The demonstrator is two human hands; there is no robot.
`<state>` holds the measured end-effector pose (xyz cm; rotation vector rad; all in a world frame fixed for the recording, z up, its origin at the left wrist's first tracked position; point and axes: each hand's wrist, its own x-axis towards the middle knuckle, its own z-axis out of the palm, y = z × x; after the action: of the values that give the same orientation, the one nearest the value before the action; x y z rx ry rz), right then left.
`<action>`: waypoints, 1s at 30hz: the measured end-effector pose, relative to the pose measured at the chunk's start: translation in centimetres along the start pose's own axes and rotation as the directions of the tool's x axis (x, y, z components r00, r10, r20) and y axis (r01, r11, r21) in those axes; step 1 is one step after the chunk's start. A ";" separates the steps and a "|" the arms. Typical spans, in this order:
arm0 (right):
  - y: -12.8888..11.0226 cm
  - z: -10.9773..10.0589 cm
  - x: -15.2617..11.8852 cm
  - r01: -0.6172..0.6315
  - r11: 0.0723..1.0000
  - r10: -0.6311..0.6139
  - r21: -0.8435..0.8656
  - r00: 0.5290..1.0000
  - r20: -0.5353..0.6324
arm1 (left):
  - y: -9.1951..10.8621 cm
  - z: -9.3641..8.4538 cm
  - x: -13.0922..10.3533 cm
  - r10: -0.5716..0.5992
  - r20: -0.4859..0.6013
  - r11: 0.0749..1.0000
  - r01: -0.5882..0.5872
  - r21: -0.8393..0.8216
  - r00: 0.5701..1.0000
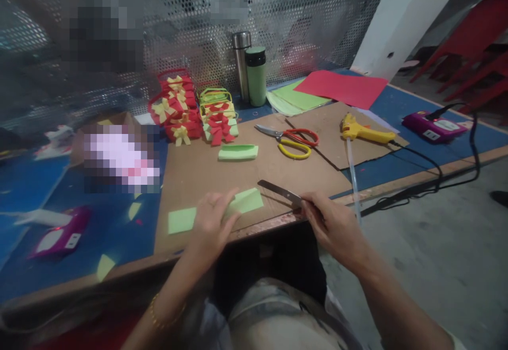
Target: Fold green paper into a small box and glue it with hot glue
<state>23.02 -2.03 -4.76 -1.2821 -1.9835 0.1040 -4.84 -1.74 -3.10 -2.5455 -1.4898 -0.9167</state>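
Observation:
My left hand (214, 213) lies over a light green paper strip (181, 221) on the brown cardboard (246, 127), fingers spread and touching it; the strip's middle is hidden under the hand. In my right hand (325, 223) is a metal blade (278, 190), gripped by its near end, with its tip pointing left just right of the strip. Behind them rests a folded green paper piece (238, 152). Scissors (291, 140) with one orange and one yellow handle lie open beyond the blade.
Red paper baskets (178, 109) and green ones (218, 114) stand at the back beside a green bottle (256, 77). A yellow glue gun (367, 132), its cord, a purple power box (434, 126) and red paper (343, 88) are right. Another purple box (63, 236) is left.

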 end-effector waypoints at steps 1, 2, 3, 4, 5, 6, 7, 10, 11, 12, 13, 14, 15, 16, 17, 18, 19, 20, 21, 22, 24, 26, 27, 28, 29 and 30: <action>0.0 0.0 0.0 0.000 1.000 0.000 0.006 1.000 0.000 | 0.0 0.0 0.0 0.010 0.000 1.000 -0.010 0.003 1.000; 0.0 0.0 0.0 -0.002 1.000 0.002 0.014 1.000 0.002 | 0.0 0.0 0.1 0.021 0.000 1.000 -0.021 0.008 1.000; 0.0 -0.1 0.0 -0.005 1.000 0.005 0.024 1.000 0.010 | 0.0 -0.1 0.2 0.031 0.002 0.999 -0.031 0.012 1.000; 0.1 -0.1 0.1 -0.008 0.999 0.007 0.034 1.000 0.018 | 0.0 -0.1 0.2 0.037 0.005 0.999 -0.037 0.014 0.999; 0.1 -0.2 0.1 -0.010 0.999 0.009 0.043 0.999 0.030 | 0.0 -0.1 0.3 0.043 0.008 0.999 -0.043 0.013 0.999; 0.1 -0.2 0.1 -0.012 0.999 0.010 0.053 0.999 0.047 | 0.0 -0.1 0.3 0.049 0.013 0.999 -0.049 0.007 0.999; 0.1 -0.3 0.1 -0.015 0.998 0.011 0.060 0.998 0.066 | 0.0 -0.2 0.3 0.057 0.018 0.998 -0.057 -0.004 0.998; 0.0 -0.5 0.1 -0.027 0.997 0.016 0.073 0.987 0.159 | 0.0 -0.5 0.3 0.079 0.043 0.996 -0.076 -0.056 0.996; -0.1 -0.7 0.0 -0.033 0.996 0.016 0.079 0.980 0.197 | 0.0 -0.6 0.3 0.074 0.057 0.995 -0.069 -0.078 0.996; -0.2 -0.8 0.0 -0.035 0.996 0.015 0.083 0.973 0.230 | -0.1 -0.6 0.3 0.065 0.073 0.993 -0.058 -0.100 0.995; -0.3 -0.9 -0.1 -0.035 0.996 0.011 0.086 0.967 0.256 | -0.1 -0.7 0.3 0.056 0.085 0.992 -0.046 -0.118 0.995; -0.4 -1.1 -0.2 -0.032 0.995 0.006 0.091 0.962 0.274 | -0.1 -0.7 0.3 0.050 0.095 0.991 -0.037 -0.130 0.994; -0.5 -1.3 -0.2 -0.029 0.994 -0.001 0.101 0.958 0.287 | -0.1 -0.7 0.3 0.047 0.101 0.990 -0.033 -0.134 0.994; -0.6 -1.5 -0.3 -0.025 0.993 -0.012 0.118 0.954 0.299 | -0.1 -0.6 0.3 0.046 0.105 0.991 -0.032 -0.130 0.993; -0.8 -1.6 -0.3 -0.024 0.990 -0.023 0.142 0.948 0.317 | 0.0 -0.6 0.3 0.046 0.107 0.993 -0.033 -0.117 0.993; -0.9 -1.8 -0.3 -0.027 0.985 -0.034 0.171 0.939 0.341 | 0.0 -0.5 0.3 0.048 0.107 0.995 -0.038 -0.097 0.993; -1.0 -1.9 -0.3 -0.032 0.979 -0.044 0.201 0.930 0.365 | 0.0 -0.4 0.3 0.051 0.108 0.996 -0.043 -0.072 0.993; -1.0 -1.9 -0.3 -0.038 0.974 -0.053 0.225 0.922 0.384 | 0.0 -0.3 0.3 0.058 0.106 0.997 -0.053 -0.047 0.993; -1.0 -2.0 -0.3 -0.041 0.970 -0.059 0.240 0.916 0.397 | 0.0 -0.3 0.2 0.067 0.102 0.998 -0.065 -0.022 0.993; -1.0 -1.9 -0.2 -0.045 0.968 -0.062 0.248 0.912 0.406 | 0.1 -0.3 0.2 0.074 0.097 0.997 -0.074 0.004 0.993; -0.9 -1.9 -0.2 -0.054 0.965 -0.059 0.255 0.907 0.416 | 0.2 -0.3 0.1 0.069 0.095 0.995 -0.076 0.062 0.993; -0.9 -1.8 -0.1 -0.072 0.962 -0.051 0.262 0.899 0.434 | 0.2 -0.5 0.1 0.050 0.122 0.992 -0.064 0.112 0.991; -0.9 -1.8 0.0 -0.083 0.960 -0.046 0.266 0.895 0.444 | 0.2 -0.6 0.0 0.045 0.149 0.991 -0.063 0.122 0.988; -1.0 -1.8 0.1 -0.093 0.959 -0.040 0.269 0.891 0.452 | 0.2 -0.6 0.1 0.047 0.179 0.991 -0.068 0.114 0.983; -1.0 -1.8 0.1 -0.099 0.958 -0.037 0.270 0.887 0.459 | 0.1 -0.7 0.1 0.054 0.209 0.993 -0.074 0.089 0.976; -1.0 -1.8 0.2 -0.102 0.958 -0.036 0.268 0.885 0.465 | 0.0 -0.7 0.2 0.060 0.234 0.996 -0.075 0.054 0.970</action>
<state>23.32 -2.91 -2.90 -1.1734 -2.2380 0.7551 -5.14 -1.86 -2.41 -2.7158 -1.4484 -0.5708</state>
